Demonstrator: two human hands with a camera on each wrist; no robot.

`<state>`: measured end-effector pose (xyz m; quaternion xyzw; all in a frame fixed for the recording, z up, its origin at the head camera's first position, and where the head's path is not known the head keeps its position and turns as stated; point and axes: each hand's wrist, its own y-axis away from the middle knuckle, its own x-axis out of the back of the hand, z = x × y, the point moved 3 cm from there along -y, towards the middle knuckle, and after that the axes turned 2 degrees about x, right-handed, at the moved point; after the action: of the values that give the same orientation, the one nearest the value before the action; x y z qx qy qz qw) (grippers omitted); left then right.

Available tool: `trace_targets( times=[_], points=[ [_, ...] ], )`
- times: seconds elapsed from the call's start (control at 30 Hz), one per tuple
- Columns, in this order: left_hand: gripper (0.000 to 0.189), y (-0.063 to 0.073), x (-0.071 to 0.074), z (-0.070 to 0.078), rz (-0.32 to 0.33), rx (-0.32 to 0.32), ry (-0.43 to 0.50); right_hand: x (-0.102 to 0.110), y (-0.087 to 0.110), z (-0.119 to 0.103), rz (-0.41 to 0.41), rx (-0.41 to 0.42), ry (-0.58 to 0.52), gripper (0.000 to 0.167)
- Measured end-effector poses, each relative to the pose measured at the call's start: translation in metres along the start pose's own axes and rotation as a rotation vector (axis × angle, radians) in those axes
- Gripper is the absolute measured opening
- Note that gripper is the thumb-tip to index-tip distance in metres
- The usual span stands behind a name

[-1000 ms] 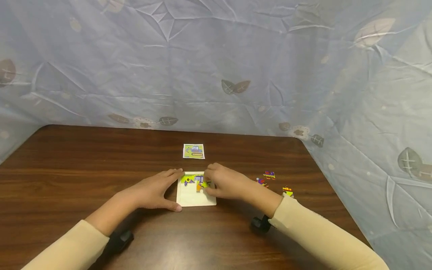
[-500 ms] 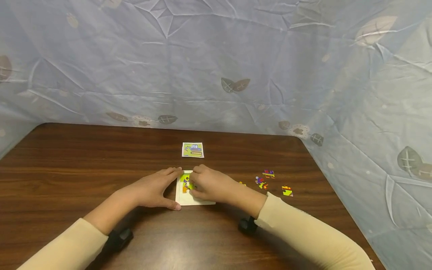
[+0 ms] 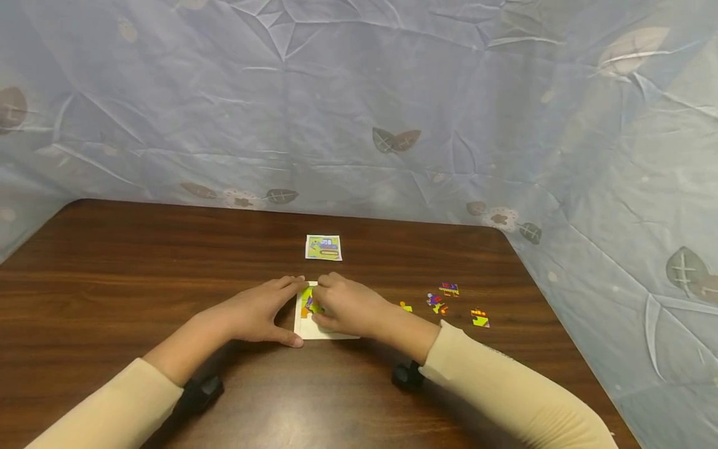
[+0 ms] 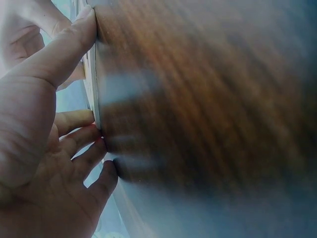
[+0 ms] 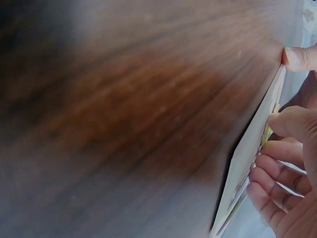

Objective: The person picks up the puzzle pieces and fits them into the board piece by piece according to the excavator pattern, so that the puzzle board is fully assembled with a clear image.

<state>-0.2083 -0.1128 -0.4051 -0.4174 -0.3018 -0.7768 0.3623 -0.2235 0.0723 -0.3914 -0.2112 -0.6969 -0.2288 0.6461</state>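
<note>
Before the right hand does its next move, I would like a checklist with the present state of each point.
1. Left hand at the tray: ok, thumb and fingers touch its left side.
2. Pieces under the right hand lie flat: cannot tell, the hand hides most.
3. Tray filled: not ok, its near part is bare.
4. Card uncovered: ok, beyond the tray.
5. Loose pieces visible: ok, right of the tray.

- Two hands: a left hand (image 3: 252,316) and a right hand (image 3: 348,305)
- Two sleeves (image 3: 112,405)
- Two black wrist devices (image 3: 202,394)
- One tray (image 3: 314,330)
- One picture card (image 3: 323,247), far side
- At least four loose puzzle pieces (image 3: 479,318), right side; two may touch
- Puzzle pieces in the tray (image 3: 308,299): partly hidden, number unclear
- One table (image 3: 112,280)
</note>
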Motion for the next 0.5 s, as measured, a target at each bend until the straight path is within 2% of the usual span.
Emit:
trace_targets(
  times=[0.23, 0.5],
  points=[
    [0.109, -0.0001, -0.0005, -0.0009, -0.005, 0.004, 0.005, 0.0008, -0.0010, -0.0015, 0.019, 0.000, 0.009, 0.014],
    [0.109, 0.0003, -0.0001, -0.0008, -0.007, 0.004, 0.014, 0.0028, 0.0008, -0.0046, 0.007, -0.020, 0.000, 0.018]
  ],
)
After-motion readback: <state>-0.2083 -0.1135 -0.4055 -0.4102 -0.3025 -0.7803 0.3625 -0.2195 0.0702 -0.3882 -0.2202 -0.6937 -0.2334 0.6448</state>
